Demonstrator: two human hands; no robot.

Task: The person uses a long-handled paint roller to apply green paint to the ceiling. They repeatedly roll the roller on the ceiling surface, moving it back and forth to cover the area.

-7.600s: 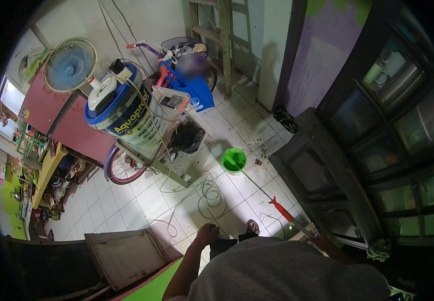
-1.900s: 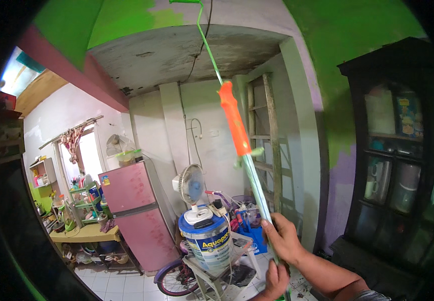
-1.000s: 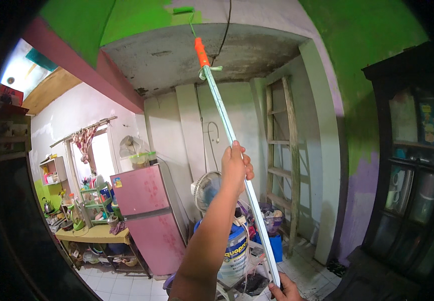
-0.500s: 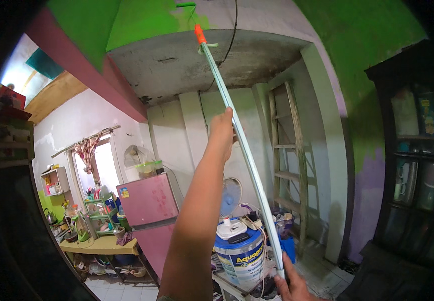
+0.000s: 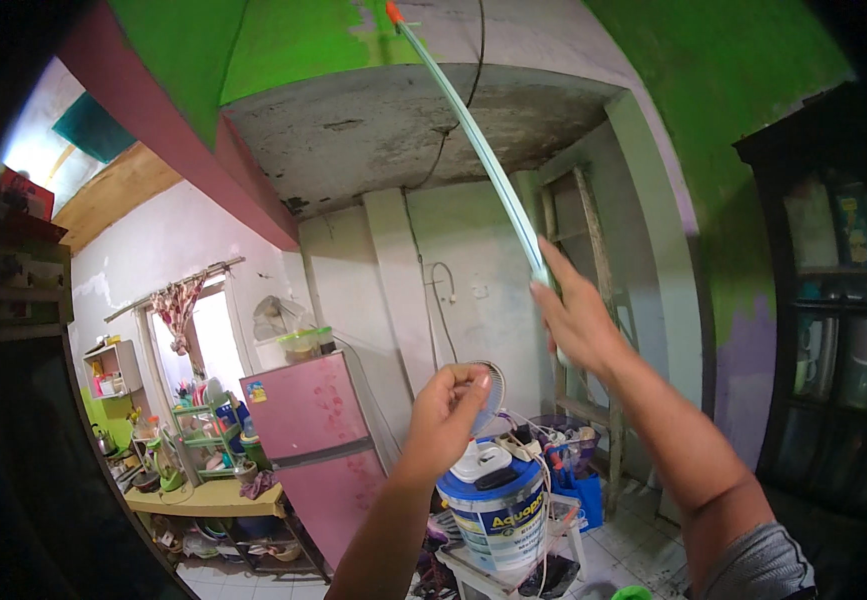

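Observation:
A long pale-blue pole (image 5: 473,135) slants up and left toward the green-painted wall, its orange end piece (image 5: 394,13) at the top edge of the picture. My right hand (image 5: 575,312) is wrapped round the pole's lower part. My left hand (image 5: 445,412) is off the pole, lower and to the left, its fingers curled in with the thumb against them and nothing seen in them. Behind it shows part of a round fan (image 5: 490,400). Whatever lies beyond the orange end is out of the picture.
A blue-lidded paint bucket (image 5: 493,515) stands on a small white stool (image 5: 563,545) below my hands. A pink fridge (image 5: 303,420) is to the left, a wooden ladder (image 5: 601,260) leans behind my right hand, and a dark glazed cabinet (image 5: 763,400) stands at right. A cable (image 5: 480,60) hangs from above.
The pole has moved up, taking the green roller out of view. My left hand has let go and come down; my right hand has risen with the pole's lower part.

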